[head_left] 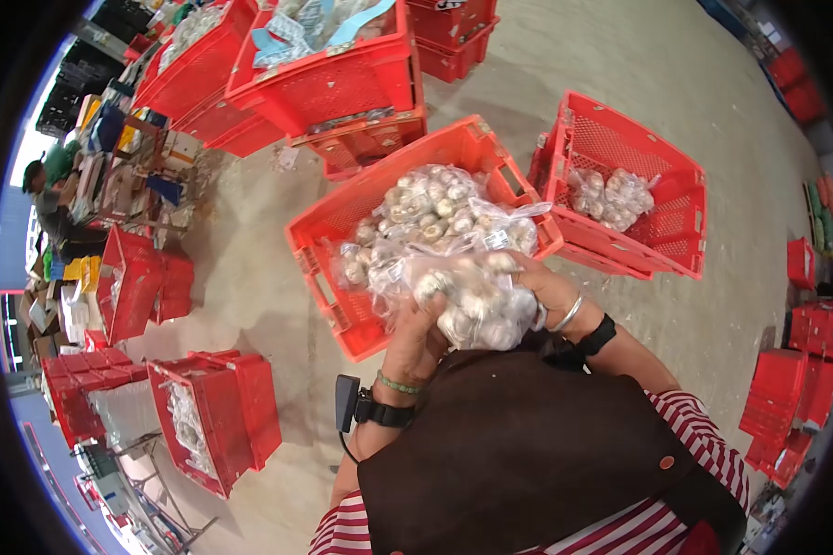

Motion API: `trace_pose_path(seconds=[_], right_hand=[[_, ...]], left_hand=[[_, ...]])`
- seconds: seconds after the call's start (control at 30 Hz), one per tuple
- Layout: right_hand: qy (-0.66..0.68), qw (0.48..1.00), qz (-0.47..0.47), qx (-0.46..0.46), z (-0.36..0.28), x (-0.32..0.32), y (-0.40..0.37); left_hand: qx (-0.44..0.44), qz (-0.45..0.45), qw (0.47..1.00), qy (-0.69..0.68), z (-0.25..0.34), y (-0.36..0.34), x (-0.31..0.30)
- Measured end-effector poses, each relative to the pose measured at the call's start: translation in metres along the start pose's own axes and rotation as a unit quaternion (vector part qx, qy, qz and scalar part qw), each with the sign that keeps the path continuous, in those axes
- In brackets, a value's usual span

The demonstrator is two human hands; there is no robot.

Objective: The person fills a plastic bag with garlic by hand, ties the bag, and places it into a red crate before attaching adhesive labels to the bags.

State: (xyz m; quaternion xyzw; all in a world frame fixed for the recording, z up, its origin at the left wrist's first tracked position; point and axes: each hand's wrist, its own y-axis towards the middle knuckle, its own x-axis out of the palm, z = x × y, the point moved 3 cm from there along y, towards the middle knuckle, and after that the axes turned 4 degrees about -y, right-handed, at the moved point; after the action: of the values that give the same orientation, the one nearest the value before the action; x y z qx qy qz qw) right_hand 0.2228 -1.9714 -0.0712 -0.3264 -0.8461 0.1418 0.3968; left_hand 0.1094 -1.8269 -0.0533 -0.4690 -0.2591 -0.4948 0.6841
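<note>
I hold a clear plastic bag of garlic bulbs [487, 310] close in front of my dark apron [528, 444]. My left hand [420, 335] grips the bag's left side, its fingers partly hidden by the plastic. Around the right side of the same bag my right hand [557, 291] is wrapped. Just beyond the hands, a red crate [342, 319] holds several similar bags of garlic [430, 203], some with white labels. The held bag overlaps this crate's near edge in the view.
To the right, another red crate [634, 143] contains bagged garlic [611, 196]. Stacked red crates [329, 88] with plastic wrapping stand at the back. More red crates [236, 416] stand on the left, near a metal-legged stand [162, 490]. A person [60, 213] sits far left among boxes.
</note>
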Motion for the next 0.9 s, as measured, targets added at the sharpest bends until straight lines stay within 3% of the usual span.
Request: trace_pose_path(seconds=[0.13, 0.17, 0.2, 0.27, 0.33, 0.37, 0.4, 0.43, 0.47, 0.57, 0.6, 0.7, 0.77, 0.9], right_hand=[[0.048, 0.999, 0.024, 0.001, -0.020, -0.048, -0.011], [0.010, 0.995, 0.082, -0.057, -0.034, -0.068, -0.018], [-0.027, 0.984, 0.139, -0.112, -0.047, -0.090, -0.027], [-0.088, 0.959, 0.224, -0.151, -0.067, -0.161, -0.035], [-0.188, 0.871, 0.413, -0.188, -0.086, -0.232, -0.050], [-0.189, 0.872, 0.414, -0.180, -0.094, -0.254, -0.049], [-0.453, 0.721, 0.477, -0.216, -0.111, -0.268, -0.048], [-0.674, 0.501, 0.490, -0.234, -0.120, -0.270, -0.042], [-0.676, 0.505, 0.485, -0.229, -0.119, -0.263, -0.023], [-0.652, 0.701, 0.239, -0.163, -0.078, -0.217, 0.070], [-0.696, 0.680, 0.127, -0.193, -0.059, -0.206, 0.102], [-0.712, 0.669, 0.064, -0.202, -0.008, -0.196, 0.167], [-0.825, 0.556, 0.030, -0.094, 0.024, -0.205, 0.200], [-0.822, 0.567, 0.043, -0.010, 0.030, -0.215, 0.207]], left_hand=[[-0.151, 0.031, 0.987, 0.036, -0.036, 0.024, -0.026], [-0.212, 0.042, 0.974, 0.071, -0.045, 0.028, -0.032], [-0.213, 0.095, 0.966, 0.108, -0.051, 0.031, -0.037], [-0.214, 0.098, 0.968, 0.086, -0.056, 0.039, -0.049], [-0.204, 0.112, 0.969, 0.078, -0.057, 0.046, -0.063], [-0.208, 0.118, 0.968, 0.074, -0.058, 0.048, -0.067], [-0.188, 0.139, 0.969, 0.076, -0.057, 0.050, -0.071], [-0.168, 0.161, 0.969, 0.079, -0.057, 0.051, -0.074], [-0.161, 0.178, 0.968, 0.067, -0.057, 0.052, -0.076], [-0.146, 0.218, 0.964, 0.048, -0.059, 0.053, -0.076], [-0.145, 0.224, 0.963, 0.042, -0.061, 0.052, -0.076], [-0.128, 0.262, 0.956, 0.041, -0.063, 0.042, -0.076], [-0.111, 0.279, 0.952, 0.060, -0.061, 0.030, -0.076], [-0.088, 0.298, 0.949, 0.044, -0.058, -0.001, -0.083]])
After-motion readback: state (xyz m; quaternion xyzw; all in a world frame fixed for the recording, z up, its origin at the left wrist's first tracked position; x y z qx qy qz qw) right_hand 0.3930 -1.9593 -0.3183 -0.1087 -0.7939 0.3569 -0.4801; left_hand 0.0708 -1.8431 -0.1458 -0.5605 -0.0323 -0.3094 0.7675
